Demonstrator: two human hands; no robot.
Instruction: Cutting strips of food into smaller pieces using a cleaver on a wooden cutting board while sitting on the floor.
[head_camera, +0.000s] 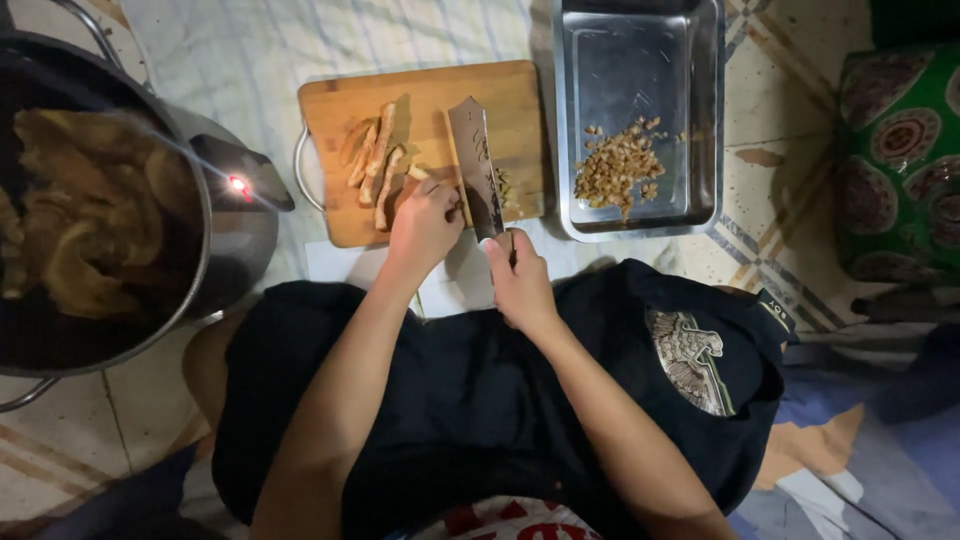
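The person wore black shorts bearing a pale bird emblem at right; both arms were bare, unsleeved.

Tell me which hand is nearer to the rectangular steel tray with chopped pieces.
The right hand is nearer: it grips the cleaver just below and left of the tray. The left hand rests farther left on the wooden cutting board, beside the meat strips.

The cutting board is pale, matt wood with a metal handle loop at its left. The cleaver has a dull steel blade. The tray at far right is brushed, shiny metal. The pot at left is glossy steel. The floor is smooth patterned tile.
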